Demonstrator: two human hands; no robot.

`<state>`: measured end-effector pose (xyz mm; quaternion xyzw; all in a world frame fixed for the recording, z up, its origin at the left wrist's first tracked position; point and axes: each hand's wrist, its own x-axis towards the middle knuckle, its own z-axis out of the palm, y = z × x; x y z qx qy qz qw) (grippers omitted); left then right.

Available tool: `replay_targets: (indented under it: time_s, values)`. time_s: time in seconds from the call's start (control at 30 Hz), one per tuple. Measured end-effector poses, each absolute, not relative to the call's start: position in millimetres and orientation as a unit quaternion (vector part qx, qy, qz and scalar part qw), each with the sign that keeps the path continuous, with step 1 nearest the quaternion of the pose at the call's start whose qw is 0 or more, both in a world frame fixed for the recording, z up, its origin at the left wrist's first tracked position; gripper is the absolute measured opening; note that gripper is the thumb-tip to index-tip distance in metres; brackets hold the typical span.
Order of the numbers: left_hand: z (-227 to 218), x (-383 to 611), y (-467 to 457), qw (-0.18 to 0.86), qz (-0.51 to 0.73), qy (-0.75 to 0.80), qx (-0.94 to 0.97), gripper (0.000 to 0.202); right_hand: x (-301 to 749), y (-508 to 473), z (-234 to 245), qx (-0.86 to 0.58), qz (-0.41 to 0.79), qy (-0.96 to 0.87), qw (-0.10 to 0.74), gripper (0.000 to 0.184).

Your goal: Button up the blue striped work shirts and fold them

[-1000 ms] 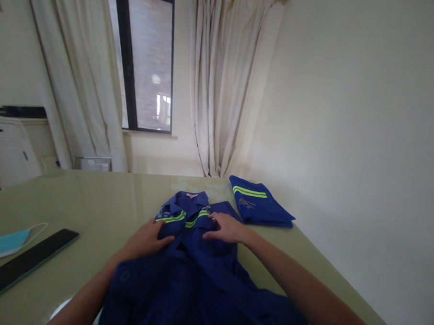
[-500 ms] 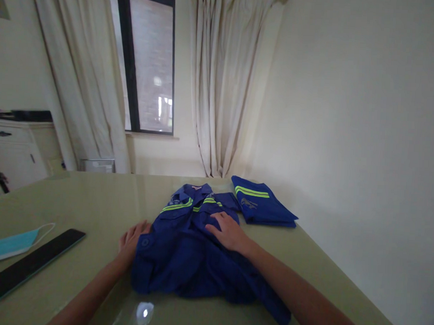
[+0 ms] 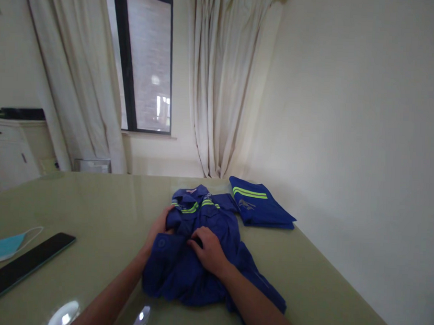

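**Covered, Clipped or Too Small**

The shirt (image 3: 186, 278) hides part of your left hand (image 3: 158, 229). Your right hand (image 3: 210, 249) covers some of the cloth, and whether it pinches any is hard to make out. You can't read the collar label (image 3: 191, 191); it's too small. The left edge cuts off the mask (image 3: 1, 250), black slab (image 3: 27, 267) and cabinet (image 3: 9, 146).

The blue jacket (image 3: 188, 271) – with yellow-green stripes – lies rumpled at lower centre, its collar toward the frame's top.
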<state>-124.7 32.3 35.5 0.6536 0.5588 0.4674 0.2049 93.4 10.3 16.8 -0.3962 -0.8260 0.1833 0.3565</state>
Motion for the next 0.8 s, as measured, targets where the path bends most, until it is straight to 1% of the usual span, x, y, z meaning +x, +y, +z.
replay_targets:
  time_s: [0.03,0.1,0.17,0.2,0.23,0.27,0.33,0.37,0.4,0.43,0.5,0.57,0.6,0.67,0.73,0.8]
  values:
    - [47.2,-133.5,28.8,0.165,0.469,0.565,0.658,0.064,93.9,9.7,17.7,-0.406,0.175,-0.821,0.361,0.003]
    - [70.5,-156.2,21.3,0.079,0.463,0.579,0.667,0.056,94.4,9.0,19.7,-0.419,0.164,-0.807,0.383,0.003]
    - [86.7,-182.3,15.5,-0.083,0.394,0.607,0.685,0.048,94.6,8.4,21.7,-0.414,0.170,-0.797,0.406,0.007]
    - [90.2,-195.1,13.7,-0.144,0.342,0.625,0.687,0.045,94.8,8.0,22.6,-0.408,0.180,-0.795,0.412,0.010]
    - [90.1,-206.6,12.7,-0.177,0.279,0.646,0.688,0.043,95.1,7.6,23.4,-0.400,0.193,-0.796,0.412,0.014]
    - [87.0,-216.1,11.9,-0.172,0.210,0.672,0.689,0.043,95.4,7.2,24.1,-0.393,0.207,-0.798,0.407,0.017]
    - [74.9,-226.6,10.0,-0.090,0.070,0.718,0.687,0.043,96.1,6.0,25.1,-0.384,0.229,-0.803,0.395,0.021]
    - [68.0,-226.6,8.2,-0.045,0.022,0.727,0.685,0.046,96.4,5.2,25.5,-0.381,0.235,-0.804,0.391,0.022]
    - [62.0,-222.9,5.7,-0.010,0.001,0.725,0.689,0.052,96.6,4.0,26.2,-0.375,0.240,-0.805,0.392,0.023]
    - [57.3,-215.8,2.6,0.015,0.007,0.709,0.705,0.058,96.8,2.5,27.2,-0.369,0.243,-0.804,0.397,0.024]
    - [52.4,-194.6,-5.4,0.056,0.080,0.646,0.757,0.063,97.4,-1.5,31.7,-0.344,0.250,-0.806,0.411,0.026]
    - [50.8,-171.0,-14.9,0.120,0.155,0.579,0.791,0.057,99.1,-6.2,40.7,-0.315,0.250,-0.814,0.419,0.028]
    - [50.0,-161.2,-19.9,0.152,0.171,0.558,0.797,0.053,101.2,-8.3,47.1,-0.308,0.244,-0.818,0.420,0.028]
    - [48.0,-148.8,-30.6,0.188,0.163,0.544,0.801,0.048,109.6,-11.8,62.1,-0.334,0.220,-0.819,0.412,0.026]
    - [47.0,-147.2,-42.1,0.183,0.150,0.539,0.808,0.044,125.8,-15.4,77.3,-0.403,0.192,-0.815,0.370,0.023]
    - [48.9,-153.7,-55.2,0.155,0.180,0.537,0.809,0.038,150.1,-21.7,88.4,-0.467,0.171,-0.818,0.289,0.024]
